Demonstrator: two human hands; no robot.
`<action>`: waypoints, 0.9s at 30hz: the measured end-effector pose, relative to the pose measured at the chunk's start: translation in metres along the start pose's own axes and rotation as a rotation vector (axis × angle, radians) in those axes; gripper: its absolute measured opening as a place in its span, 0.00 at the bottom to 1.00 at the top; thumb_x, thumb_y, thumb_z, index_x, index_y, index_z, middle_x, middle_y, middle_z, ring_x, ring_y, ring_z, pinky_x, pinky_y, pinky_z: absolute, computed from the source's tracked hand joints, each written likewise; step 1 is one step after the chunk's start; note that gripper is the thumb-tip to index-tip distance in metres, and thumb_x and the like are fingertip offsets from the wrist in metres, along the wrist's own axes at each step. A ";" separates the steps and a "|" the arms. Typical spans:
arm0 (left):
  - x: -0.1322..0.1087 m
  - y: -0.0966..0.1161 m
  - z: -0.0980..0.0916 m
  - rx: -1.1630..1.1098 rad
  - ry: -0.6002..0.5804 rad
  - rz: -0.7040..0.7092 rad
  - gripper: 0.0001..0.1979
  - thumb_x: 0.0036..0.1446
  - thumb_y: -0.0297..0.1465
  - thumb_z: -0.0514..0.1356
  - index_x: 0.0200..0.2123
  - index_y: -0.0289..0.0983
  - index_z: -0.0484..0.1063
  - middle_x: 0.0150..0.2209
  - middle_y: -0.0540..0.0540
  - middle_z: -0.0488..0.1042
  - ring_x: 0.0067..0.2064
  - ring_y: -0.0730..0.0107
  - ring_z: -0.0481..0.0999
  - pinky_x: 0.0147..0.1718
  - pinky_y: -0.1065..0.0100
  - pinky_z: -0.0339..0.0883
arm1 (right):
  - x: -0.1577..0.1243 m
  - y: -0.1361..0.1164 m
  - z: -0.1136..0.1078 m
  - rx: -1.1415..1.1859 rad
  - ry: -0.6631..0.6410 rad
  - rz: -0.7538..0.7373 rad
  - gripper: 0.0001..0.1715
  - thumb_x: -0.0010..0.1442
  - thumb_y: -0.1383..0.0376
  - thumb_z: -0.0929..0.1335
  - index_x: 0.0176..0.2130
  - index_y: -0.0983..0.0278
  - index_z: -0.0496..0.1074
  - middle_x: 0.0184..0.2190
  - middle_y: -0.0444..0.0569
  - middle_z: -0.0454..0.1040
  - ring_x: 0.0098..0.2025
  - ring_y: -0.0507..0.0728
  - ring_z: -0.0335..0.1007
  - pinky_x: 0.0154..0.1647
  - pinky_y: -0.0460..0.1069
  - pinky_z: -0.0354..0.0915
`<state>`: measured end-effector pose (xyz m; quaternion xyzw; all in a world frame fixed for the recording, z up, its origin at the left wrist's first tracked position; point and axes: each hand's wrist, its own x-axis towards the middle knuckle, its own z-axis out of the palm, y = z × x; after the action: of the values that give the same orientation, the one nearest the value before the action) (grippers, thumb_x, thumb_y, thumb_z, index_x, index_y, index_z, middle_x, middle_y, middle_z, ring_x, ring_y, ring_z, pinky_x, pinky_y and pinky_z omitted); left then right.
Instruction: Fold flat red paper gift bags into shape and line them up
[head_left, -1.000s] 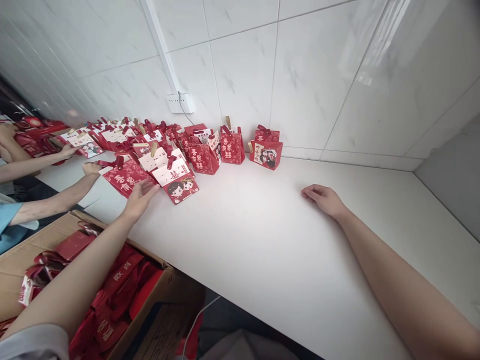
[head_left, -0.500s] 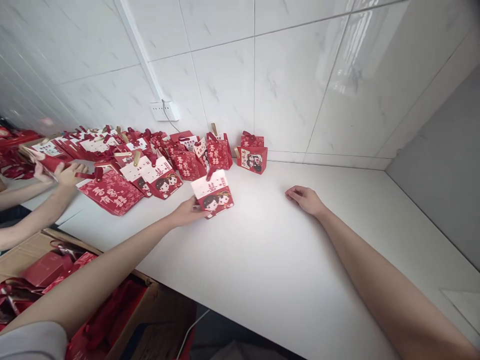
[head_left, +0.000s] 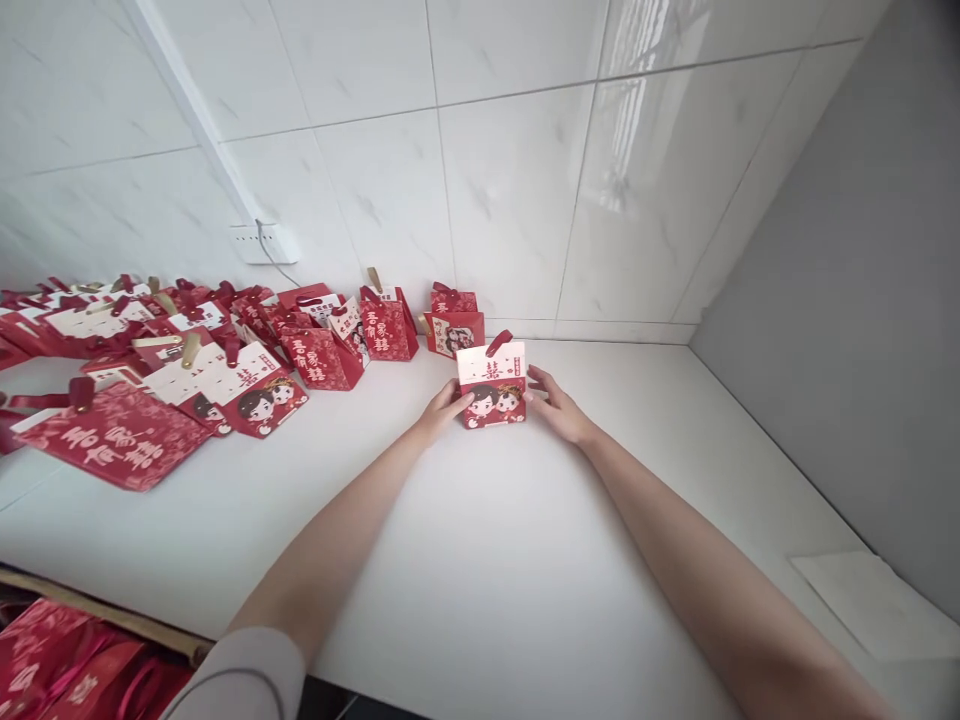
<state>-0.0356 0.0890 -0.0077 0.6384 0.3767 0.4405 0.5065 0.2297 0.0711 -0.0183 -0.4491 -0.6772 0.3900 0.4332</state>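
A red and white gift box [head_left: 492, 402] with two cartoon faces on its front and a dark red ribbon loop on top stands upright on the white table, between my hands. My left hand [head_left: 442, 410] grips its left side, thumb in front and fingers partly hidden behind. At the right side, my right hand [head_left: 559, 405] holds the edge with its thumb near the front and fingers curled toward the back. Just behind this box are a red gift box [head_left: 455, 332] with a cartoon picture and another red box [head_left: 453, 299] against the wall.
Many similar gift boxes crowd the left, among them a large red one [head_left: 116, 435] and a cartoon-faced one [head_left: 259, 395]. A carton [head_left: 150, 625] of red boxes sits below the table's front edge. Flat pale sheet [head_left: 874, 605] at right; wall socket [head_left: 262, 243] behind.
My left hand has brought the gift box rightward and back toward the wall boxes. My right hand has come to its right side. The view has turned right; the other person's hands are out of sight.
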 end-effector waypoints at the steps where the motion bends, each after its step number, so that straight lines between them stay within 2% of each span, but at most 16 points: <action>1: -0.003 0.001 -0.001 -0.025 -0.007 0.004 0.31 0.58 0.47 0.64 0.59 0.37 0.68 0.64 0.39 0.69 0.64 0.47 0.68 0.63 0.51 0.62 | 0.002 0.000 -0.001 0.013 -0.055 0.000 0.45 0.62 0.41 0.67 0.69 0.55 0.55 0.70 0.55 0.59 0.68 0.66 0.60 0.66 0.63 0.60; 5: -0.008 0.005 -0.005 -0.045 0.010 0.008 0.31 0.64 0.51 0.55 0.61 0.38 0.68 0.64 0.41 0.70 0.65 0.50 0.68 0.64 0.53 0.60 | 0.008 -0.002 -0.006 0.070 -0.278 0.011 0.32 0.63 0.42 0.66 0.59 0.55 0.72 0.61 0.48 0.73 0.62 0.65 0.69 0.67 0.62 0.60; 11: -0.002 0.002 -0.005 0.167 0.037 0.029 0.31 0.65 0.53 0.51 0.59 0.37 0.71 0.62 0.42 0.72 0.63 0.53 0.70 0.64 0.55 0.61 | 0.009 0.001 -0.009 0.073 -0.220 0.079 0.30 0.64 0.41 0.65 0.55 0.55 0.75 0.58 0.47 0.76 0.62 0.66 0.69 0.68 0.64 0.58; 14: 0.000 0.001 -0.008 0.190 0.038 0.045 0.31 0.64 0.54 0.53 0.58 0.37 0.71 0.61 0.41 0.72 0.63 0.53 0.71 0.64 0.55 0.61 | 0.008 0.001 -0.010 0.127 -0.252 0.075 0.30 0.62 0.44 0.68 0.57 0.56 0.73 0.59 0.49 0.75 0.63 0.65 0.68 0.68 0.64 0.58; 16: 0.001 0.001 -0.011 0.155 -0.018 0.028 0.32 0.61 0.54 0.57 0.58 0.37 0.71 0.62 0.40 0.72 0.63 0.50 0.71 0.63 0.54 0.62 | 0.007 -0.002 -0.008 0.186 -0.299 0.059 0.35 0.57 0.48 0.74 0.60 0.57 0.70 0.61 0.50 0.73 0.63 0.65 0.68 0.68 0.63 0.60; 18: -0.001 0.003 -0.013 0.119 -0.152 -0.020 0.35 0.54 0.52 0.66 0.57 0.36 0.72 0.60 0.38 0.73 0.62 0.46 0.72 0.62 0.51 0.64 | 0.004 -0.008 -0.004 0.255 -0.358 0.056 0.40 0.52 0.52 0.78 0.60 0.59 0.69 0.61 0.52 0.73 0.61 0.65 0.70 0.65 0.63 0.64; 20: -0.003 0.007 -0.012 0.098 -0.296 -0.080 0.36 0.47 0.48 0.71 0.56 0.34 0.74 0.58 0.36 0.75 0.60 0.42 0.73 0.60 0.48 0.66 | 0.000 -0.015 0.005 0.336 -0.403 0.076 0.38 0.52 0.51 0.78 0.57 0.61 0.71 0.59 0.54 0.76 0.58 0.66 0.74 0.62 0.62 0.68; 22: -0.006 0.013 -0.009 0.089 -0.371 -0.129 0.36 0.47 0.45 0.72 0.56 0.35 0.74 0.58 0.37 0.75 0.60 0.42 0.73 0.60 0.47 0.66 | -0.003 -0.020 0.014 0.409 -0.345 0.091 0.34 0.55 0.47 0.75 0.54 0.63 0.73 0.55 0.55 0.78 0.54 0.66 0.77 0.58 0.61 0.71; 24: -0.008 0.017 -0.005 0.084 -0.380 -0.158 0.35 0.48 0.43 0.72 0.58 0.36 0.72 0.58 0.37 0.75 0.60 0.43 0.73 0.61 0.47 0.66 | -0.005 -0.021 0.023 0.419 -0.161 0.082 0.33 0.56 0.44 0.73 0.52 0.62 0.73 0.54 0.55 0.79 0.53 0.66 0.78 0.56 0.61 0.73; 25: -0.009 0.019 -0.004 0.083 -0.373 -0.167 0.35 0.48 0.42 0.72 0.58 0.36 0.72 0.59 0.38 0.75 0.61 0.43 0.73 0.61 0.47 0.65 | -0.006 -0.020 0.026 0.383 -0.080 0.074 0.33 0.57 0.43 0.72 0.52 0.62 0.73 0.53 0.55 0.79 0.53 0.66 0.78 0.56 0.61 0.73; 27: -0.008 0.018 -0.002 0.089 -0.351 -0.171 0.35 0.48 0.42 0.72 0.58 0.36 0.72 0.59 0.38 0.75 0.61 0.43 0.73 0.61 0.47 0.66 | -0.005 -0.017 0.027 0.261 -0.002 0.054 0.33 0.57 0.42 0.72 0.53 0.60 0.73 0.53 0.53 0.80 0.53 0.67 0.78 0.57 0.62 0.71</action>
<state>-0.0393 0.0781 0.0088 0.6929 0.3545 0.2607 0.5711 0.2007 0.0574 -0.0127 -0.4068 -0.6088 0.4866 0.4766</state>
